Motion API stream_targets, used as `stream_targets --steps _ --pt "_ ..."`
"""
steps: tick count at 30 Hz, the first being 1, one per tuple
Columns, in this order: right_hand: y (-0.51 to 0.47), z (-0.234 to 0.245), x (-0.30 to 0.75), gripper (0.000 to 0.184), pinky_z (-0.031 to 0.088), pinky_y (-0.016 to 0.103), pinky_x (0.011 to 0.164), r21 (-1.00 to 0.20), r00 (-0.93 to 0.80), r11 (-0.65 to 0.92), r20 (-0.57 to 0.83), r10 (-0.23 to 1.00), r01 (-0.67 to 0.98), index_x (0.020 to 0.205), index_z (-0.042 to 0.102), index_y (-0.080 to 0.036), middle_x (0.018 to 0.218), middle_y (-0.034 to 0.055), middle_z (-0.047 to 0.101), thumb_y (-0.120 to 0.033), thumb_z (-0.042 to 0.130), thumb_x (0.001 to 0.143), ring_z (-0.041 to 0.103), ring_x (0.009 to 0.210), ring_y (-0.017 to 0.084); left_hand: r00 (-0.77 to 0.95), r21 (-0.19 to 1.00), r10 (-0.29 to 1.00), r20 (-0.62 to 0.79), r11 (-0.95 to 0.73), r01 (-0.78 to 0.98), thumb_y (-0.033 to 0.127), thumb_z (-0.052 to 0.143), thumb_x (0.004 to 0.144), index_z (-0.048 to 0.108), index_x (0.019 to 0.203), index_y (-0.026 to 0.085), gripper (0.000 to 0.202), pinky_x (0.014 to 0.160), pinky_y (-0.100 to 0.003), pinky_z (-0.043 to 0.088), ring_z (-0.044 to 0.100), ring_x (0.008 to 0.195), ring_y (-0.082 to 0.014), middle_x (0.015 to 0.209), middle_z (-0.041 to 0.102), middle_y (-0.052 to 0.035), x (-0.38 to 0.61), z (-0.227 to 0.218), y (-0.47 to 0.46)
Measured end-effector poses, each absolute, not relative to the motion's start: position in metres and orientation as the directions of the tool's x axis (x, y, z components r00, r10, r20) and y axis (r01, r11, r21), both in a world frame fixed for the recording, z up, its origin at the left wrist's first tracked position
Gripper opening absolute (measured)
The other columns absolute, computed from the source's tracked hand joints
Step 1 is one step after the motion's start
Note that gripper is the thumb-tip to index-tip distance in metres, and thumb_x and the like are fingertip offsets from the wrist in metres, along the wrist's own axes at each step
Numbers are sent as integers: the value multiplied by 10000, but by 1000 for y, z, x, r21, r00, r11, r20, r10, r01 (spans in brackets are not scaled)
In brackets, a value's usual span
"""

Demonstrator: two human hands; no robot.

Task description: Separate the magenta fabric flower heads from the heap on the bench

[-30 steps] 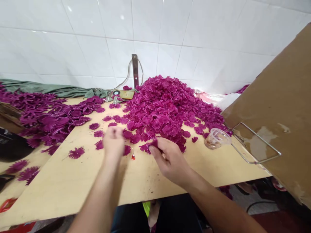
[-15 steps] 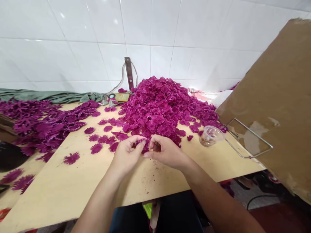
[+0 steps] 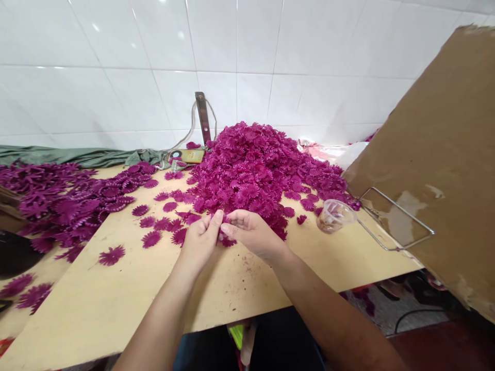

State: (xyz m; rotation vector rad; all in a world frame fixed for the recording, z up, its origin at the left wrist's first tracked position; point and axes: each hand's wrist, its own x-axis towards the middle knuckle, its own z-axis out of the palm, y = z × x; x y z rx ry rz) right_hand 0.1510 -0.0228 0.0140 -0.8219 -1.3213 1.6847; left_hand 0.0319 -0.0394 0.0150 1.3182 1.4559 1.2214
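A tall heap of magenta fabric flower pieces (image 3: pixel 255 170) sits at the middle of a pale wooden board (image 3: pixel 127 293). My left hand (image 3: pixel 201 239) and my right hand (image 3: pixel 251 232) meet at the heap's near edge, fingertips pinched together on one magenta flower piece (image 3: pixel 223 238) that mostly hides between them. Loose single flower pieces (image 3: pixel 150 238) lie just left of my left hand.
A second, flatter spread of magenta pieces (image 3: pixel 69 198) covers the left side. A small clear plastic cup (image 3: pixel 333 215) stands right of the heap, beside a tilted cardboard sheet (image 3: pixel 436 154) with a wire handle (image 3: pixel 390 221). Green cloth (image 3: pixel 77 154) lies along the tiled wall.
My left hand came right from the loose pieces to meet my right hand, and both now pinch one flower piece slightly farther from me.
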Motion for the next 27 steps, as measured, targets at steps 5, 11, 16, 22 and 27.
stream_targets --steps 5,11,16,22,27 --pt "-22 13 149 196 450 257 598 -975 -430 -111 -18 902 -192 742 519 -175 578 -48 560 -273 660 647 531 541 84 -31 906 993 110 -87 413 571 413 754 472 413 202 505 426 -243 329 399 403 -128 400 470 -3 28 14 -38" --pt "-43 28 199 117 438 263 630 -955 -131 259 240 962 146 784 520 -191 760 -1 556 -269 576 717 534 682 115 -63 811 966 249 -173 559 455 514 738 619 611 218 289 544 -257 394 540 610 -193 597 611 -19 19 30 -27" --pt "-59 36 293 191 462 300 662 -937 376 264 336 864 229 792 509 -212 763 21 592 -369 577 708 566 719 153 282 761 866 414 -499 414 277 646 643 695 757 251 127 678 -273 437 585 753 -218 784 677 -34 83 63 -11" --pt "-66 21 344 254 463 302 641 -973 513 209 229 828 97 744 507 -212 751 15 602 -413 621 640 565 685 155 929 171 341 142 -933 316 274 543 754 661 844 185 173 880 -440 376 598 913 -278 934 672 -112 205 68 5" --pt "-74 10 355 257 457 292 635 -983 483 182 178 858 39 736 530 -210 727 12 600 -419 637 633 563 674 151 921 -82 352 -166 -936 343 268 594 707 643 774 165 132 863 -424 393 595 900 -272 886 677 -115 244 47 23"
